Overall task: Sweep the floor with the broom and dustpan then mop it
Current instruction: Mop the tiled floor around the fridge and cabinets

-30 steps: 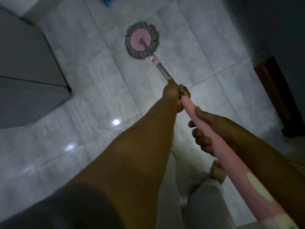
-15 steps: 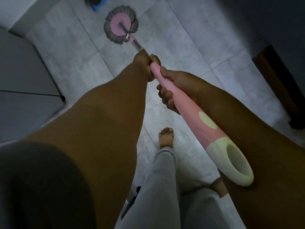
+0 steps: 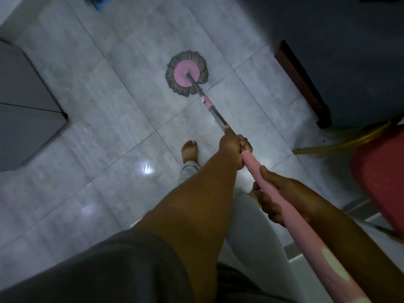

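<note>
A round mop head (image 3: 186,74), pink disc ringed with grey strands, lies flat on the pale grey tiled floor (image 3: 105,119). Its metal and pink handle (image 3: 253,165) runs down to the lower right. My left hand (image 3: 234,147) grips the handle where the metal shaft meets the pink sleeve. Lower on the pink sleeve, my right hand (image 3: 277,197) grips it with fingers curled underneath. No broom or dustpan can be made out.
My bare foot (image 3: 190,150) stands on the tiles just left of the handle. A grey cabinet (image 3: 24,106) juts in at left. A dark wooden skirting (image 3: 303,84) and a red chair (image 3: 380,178) with gold legs sit at right. A blue object (image 3: 100,3) lies at top.
The mop head has been pulled back from the far top left toward the middle of the floor. Both hands kept their grip. A red chair came into view at right.
</note>
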The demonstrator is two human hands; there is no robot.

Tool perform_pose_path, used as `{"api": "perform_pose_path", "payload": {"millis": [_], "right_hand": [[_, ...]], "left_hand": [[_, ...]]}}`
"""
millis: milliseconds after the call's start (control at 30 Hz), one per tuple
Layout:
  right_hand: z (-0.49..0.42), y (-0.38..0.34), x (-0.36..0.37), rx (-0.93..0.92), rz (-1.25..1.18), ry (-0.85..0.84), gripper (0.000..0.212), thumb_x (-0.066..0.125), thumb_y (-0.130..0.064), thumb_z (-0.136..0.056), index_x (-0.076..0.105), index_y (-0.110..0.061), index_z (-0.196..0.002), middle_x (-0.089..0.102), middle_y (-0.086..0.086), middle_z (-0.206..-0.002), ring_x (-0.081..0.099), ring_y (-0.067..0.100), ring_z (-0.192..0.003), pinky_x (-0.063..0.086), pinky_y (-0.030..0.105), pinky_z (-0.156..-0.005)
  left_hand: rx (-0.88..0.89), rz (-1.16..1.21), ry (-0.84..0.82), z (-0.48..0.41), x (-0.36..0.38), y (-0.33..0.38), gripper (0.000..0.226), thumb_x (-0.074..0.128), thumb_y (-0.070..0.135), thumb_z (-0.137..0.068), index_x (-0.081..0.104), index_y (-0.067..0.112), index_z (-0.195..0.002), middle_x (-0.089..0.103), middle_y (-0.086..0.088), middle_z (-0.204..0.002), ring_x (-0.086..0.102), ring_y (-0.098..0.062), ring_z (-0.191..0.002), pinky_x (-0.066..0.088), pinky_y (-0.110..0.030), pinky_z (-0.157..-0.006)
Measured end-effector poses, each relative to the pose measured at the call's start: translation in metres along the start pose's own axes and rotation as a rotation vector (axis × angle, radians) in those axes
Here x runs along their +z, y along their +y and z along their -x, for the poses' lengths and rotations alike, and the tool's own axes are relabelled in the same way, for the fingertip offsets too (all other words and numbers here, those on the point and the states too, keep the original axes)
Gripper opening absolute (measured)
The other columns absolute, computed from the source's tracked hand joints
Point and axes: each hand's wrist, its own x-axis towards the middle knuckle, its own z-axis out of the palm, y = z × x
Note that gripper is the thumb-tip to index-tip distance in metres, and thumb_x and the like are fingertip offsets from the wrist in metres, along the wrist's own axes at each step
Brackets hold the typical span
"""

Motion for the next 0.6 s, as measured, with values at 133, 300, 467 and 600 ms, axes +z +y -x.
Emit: {"api": "perform_pose_path", "payload": {"millis": [133,300,467,600], "right_hand": [[0.020,0.015,-0.019,0.049,-0.007,0.008,0.062,0.067,-0.059,-0.072,0.056,-0.008,-0.106,0.052,0.010,-0.063,0.046,0.019,-0.040,0.043,0.025,-0.040],[0.004,-0.026,-0.009,0.059,-0.042,0.003,0.056,0.067,-0.057,-0.073,0.058,-0.007,-0.096,0.050,0.009,-0.060,0.043,0.018,-0.036,0.041,0.024,-0.036],[-0.041,-0.114,0.028,0.031,-0.026,-0.012,0.055,0.066,-0.056,-0.074,0.057,-0.007,-0.096,0.051,0.009,-0.060,0.044,0.018,-0.036,0.041,0.024,-0.036],[-0.090,-0.208,0.078,-0.028,0.034,-0.057,0.053,0.066,-0.054,-0.073,0.056,-0.007,-0.095,0.053,0.007,-0.059,0.046,0.016,-0.038,0.042,0.023,-0.037]], "left_hand": [[-0.034,-0.034,0.033,0.005,0.007,-0.032,0.053,0.044,0.060,-0.098,0.040,0.016,-0.067,0.036,0.004,-0.052,0.030,-0.006,-0.032,0.027,-0.012,-0.033],[-0.022,-0.026,0.036,-0.007,0.023,0.006,0.052,0.044,0.059,-0.097,0.041,0.016,-0.068,0.036,0.004,-0.056,0.031,-0.007,-0.041,0.028,-0.013,-0.036],[0.018,0.000,0.001,-0.043,0.043,0.108,0.051,0.043,0.055,-0.099,0.041,0.014,-0.068,0.037,0.003,-0.054,0.032,-0.007,-0.036,0.028,-0.012,-0.035],[0.125,0.084,-0.036,-0.090,0.060,0.213,0.049,0.040,0.055,-0.101,0.043,0.014,-0.073,0.038,0.003,-0.050,0.033,-0.006,-0.030,0.028,-0.010,-0.033]]}}
